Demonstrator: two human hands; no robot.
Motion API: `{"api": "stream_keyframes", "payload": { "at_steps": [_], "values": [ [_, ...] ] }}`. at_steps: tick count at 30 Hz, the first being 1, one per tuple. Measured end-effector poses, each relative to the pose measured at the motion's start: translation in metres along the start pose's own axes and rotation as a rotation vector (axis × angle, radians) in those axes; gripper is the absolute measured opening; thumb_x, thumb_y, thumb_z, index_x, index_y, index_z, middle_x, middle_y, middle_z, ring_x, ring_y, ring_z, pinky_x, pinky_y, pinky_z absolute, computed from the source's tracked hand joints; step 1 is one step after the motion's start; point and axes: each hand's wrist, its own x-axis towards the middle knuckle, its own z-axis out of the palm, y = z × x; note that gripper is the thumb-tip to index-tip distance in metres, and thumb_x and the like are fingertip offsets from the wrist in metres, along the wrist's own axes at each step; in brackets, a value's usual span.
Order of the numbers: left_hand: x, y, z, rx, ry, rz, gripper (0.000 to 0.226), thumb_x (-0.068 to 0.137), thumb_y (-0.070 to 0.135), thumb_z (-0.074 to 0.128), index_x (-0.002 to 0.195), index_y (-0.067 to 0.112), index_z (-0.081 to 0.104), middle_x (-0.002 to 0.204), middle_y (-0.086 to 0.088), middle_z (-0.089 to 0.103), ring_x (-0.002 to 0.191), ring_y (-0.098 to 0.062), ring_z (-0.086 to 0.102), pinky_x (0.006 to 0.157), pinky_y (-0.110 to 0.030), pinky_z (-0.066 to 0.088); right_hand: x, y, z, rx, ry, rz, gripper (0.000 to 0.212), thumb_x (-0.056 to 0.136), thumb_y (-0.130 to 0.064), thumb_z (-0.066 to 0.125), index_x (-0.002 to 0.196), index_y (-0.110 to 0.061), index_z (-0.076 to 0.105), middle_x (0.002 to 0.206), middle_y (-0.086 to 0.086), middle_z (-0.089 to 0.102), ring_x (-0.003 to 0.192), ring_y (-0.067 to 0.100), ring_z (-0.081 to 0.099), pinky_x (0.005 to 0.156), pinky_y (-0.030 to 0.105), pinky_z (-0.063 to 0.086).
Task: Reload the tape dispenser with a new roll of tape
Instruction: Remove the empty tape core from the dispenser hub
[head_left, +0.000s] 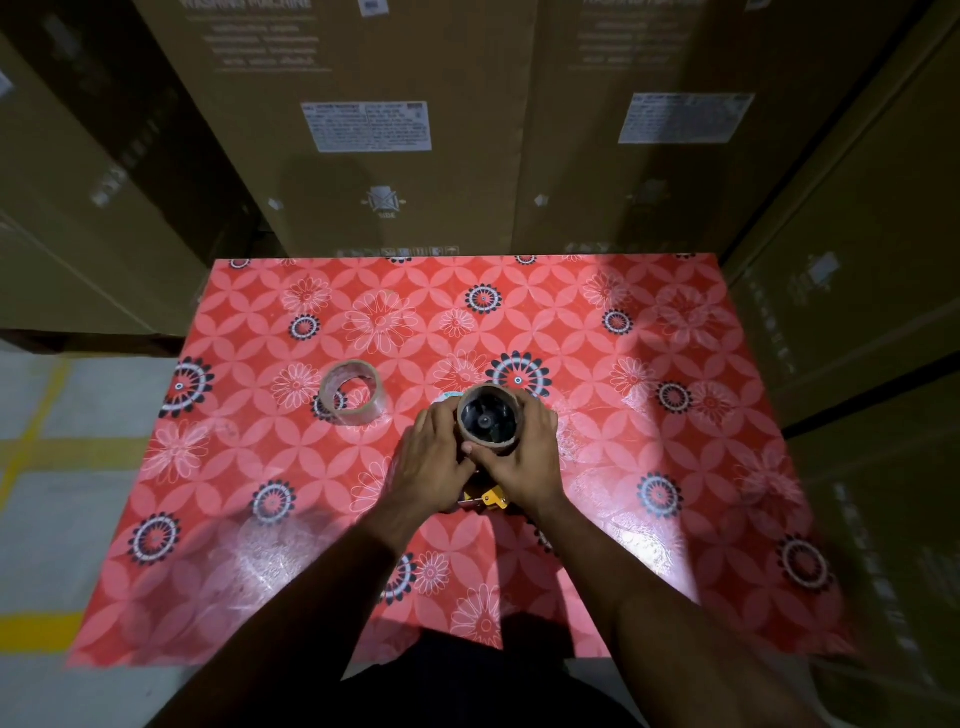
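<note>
The tape dispenser (490, 500) lies on the red flowered table (649, 467), mostly hidden under my hands; only a yellow and metal part shows between my wrists. On its black hub (485, 418) sits a brown cardboard core (496, 442). My left hand (434, 462) presses against the core's left side. My right hand (524, 457) wraps its right side, thumb on the near rim. A roll of clear tape (352, 391) stands apart on the table, to the left of my hands.
Tall cardboard boxes (374, 124) wall in the table at the back and on both sides. Grey floor with yellow lines (41, 447) shows to the left. My dark-clothed body is at the near table edge.
</note>
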Motion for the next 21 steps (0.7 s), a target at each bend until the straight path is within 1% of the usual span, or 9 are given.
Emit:
{"api": "stream_keyframes", "payload": {
  "at_steps": [2,3,5,6,9,11,15,18,21],
  "values": [
    [0.000,0.003,-0.003,-0.028,0.015,0.014,0.056,0.093,0.049,0.057,0.140,0.028,0.033,0.131,0.002,0.050,0.119,-0.018,0.046,0.096,-0.040,0.046,0.001,0.002,0.000,0.051,0.065,0.102,0.067,0.072,-0.059,0.072,0.128,-0.026,0.053,0.117,-0.005,0.059,0.112,0.017,0.051,0.089,0.031,0.049],
    [-0.001,0.003,-0.004,-0.031,0.028,0.014,0.052,0.095,0.050,0.053,0.138,0.027,0.035,0.130,0.002,0.051,0.118,-0.018,0.046,0.096,-0.041,0.047,0.001,0.003,0.000,0.052,0.084,0.126,0.066,0.073,-0.059,0.071,0.126,-0.025,0.053,0.115,-0.004,0.059,0.110,0.017,0.051,0.086,0.031,0.049],
    [-0.002,0.002,-0.002,-0.004,0.050,0.014,0.046,0.094,0.047,0.054,0.131,0.024,0.040,0.123,0.002,0.053,0.113,-0.018,0.047,0.094,-0.044,0.049,0.001,-0.001,-0.002,-0.002,0.071,0.047,0.071,0.073,-0.061,0.073,0.129,-0.022,0.053,0.118,-0.004,0.058,0.110,0.015,0.046,0.085,0.021,0.041],
    [-0.003,0.000,-0.001,0.012,0.053,0.011,0.046,0.092,0.045,0.057,0.127,0.021,0.041,0.119,0.001,0.052,0.111,-0.019,0.047,0.092,-0.045,0.049,0.002,-0.003,-0.003,-0.037,0.048,-0.023,0.073,0.074,-0.058,0.076,0.132,-0.020,0.052,0.120,-0.003,0.057,0.111,0.015,0.044,0.088,0.020,0.038],
    [-0.004,-0.003,0.000,0.017,0.050,-0.042,0.060,0.080,0.048,0.062,0.126,0.015,0.043,0.114,-0.001,0.049,0.110,-0.021,0.046,0.091,-0.043,0.049,0.007,-0.007,-0.004,-0.118,-0.015,-0.209,0.072,0.078,-0.044,0.082,0.135,-0.013,0.052,0.127,0.002,0.056,0.113,0.022,0.048,0.095,0.032,0.040],
    [-0.003,0.000,0.000,0.005,0.063,-0.055,0.068,0.075,0.051,0.061,0.129,0.014,0.043,0.116,-0.001,0.049,0.110,-0.021,0.047,0.091,-0.042,0.049,0.004,-0.009,-0.005,-0.126,-0.015,-0.227,0.071,0.078,-0.039,0.083,0.136,-0.011,0.052,0.129,0.002,0.056,0.115,0.022,0.048,0.095,0.037,0.042],
    [-0.004,0.004,-0.003,0.076,0.051,0.035,0.066,0.073,0.052,0.058,0.130,0.023,0.040,0.118,0.003,0.050,0.112,-0.019,0.046,0.094,-0.040,0.046,-0.013,-0.012,-0.008,0.042,0.159,0.017,0.077,0.072,-0.039,0.089,0.135,-0.020,0.049,0.127,-0.009,0.053,0.118,0.010,0.046,0.097,0.021,0.041],
    [-0.002,0.003,-0.006,0.134,0.042,0.067,0.061,0.077,0.056,0.060,0.129,0.029,0.041,0.117,0.006,0.051,0.109,-0.017,0.045,0.094,-0.039,0.045,-0.011,-0.009,-0.020,0.138,0.258,0.192,0.080,0.067,-0.039,0.091,0.133,-0.021,0.049,0.124,-0.006,0.053,0.115,0.011,0.053,0.093,0.023,0.047],
    [-0.004,0.005,-0.006,0.140,0.075,0.066,0.054,0.088,0.057,0.055,0.131,0.026,0.042,0.121,0.004,0.051,0.111,-0.016,0.043,0.097,-0.040,0.044,0.008,0.001,-0.048,0.051,0.254,0.264,0.079,0.071,-0.042,0.088,0.133,-0.013,0.049,0.120,-0.001,0.051,0.108,0.012,0.051,0.084,0.012,0.041]
  ]
}}
